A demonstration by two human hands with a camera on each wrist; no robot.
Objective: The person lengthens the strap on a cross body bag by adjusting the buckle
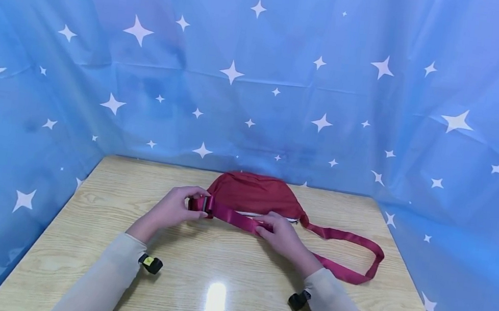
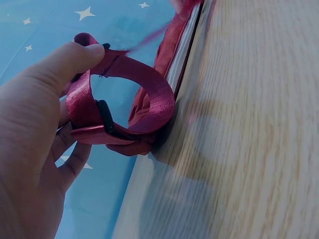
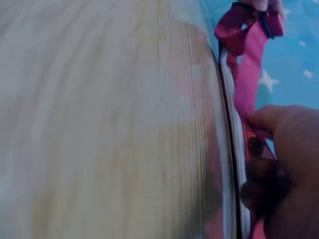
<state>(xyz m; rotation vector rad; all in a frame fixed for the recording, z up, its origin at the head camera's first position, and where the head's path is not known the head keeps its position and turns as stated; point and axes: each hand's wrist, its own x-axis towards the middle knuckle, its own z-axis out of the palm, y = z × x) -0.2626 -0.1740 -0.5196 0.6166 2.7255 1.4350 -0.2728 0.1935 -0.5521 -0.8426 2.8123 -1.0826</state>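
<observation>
A dark red waist bag (image 1: 254,194) lies near the table's far edge, its zip facing the front. My left hand (image 1: 179,204) grips the magenta strap at its black buckle (image 1: 207,203), left of the bag. In the left wrist view the strap (image 2: 154,94) bends into a loop there, with a black slider (image 2: 104,117) on it. My right hand (image 1: 281,233) pinches the strap between thumb and fingers in front of the bag. Between both hands the strap (image 3: 247,74) runs fairly straight. Part of the left fingers is hidden behind the strap.
The rest of the strap (image 1: 373,262) curves in a loop on the wooden table (image 1: 178,291) at the right and joins the bag's right end. A blue star-patterned cloth (image 1: 256,100) stands behind the table and along its sides.
</observation>
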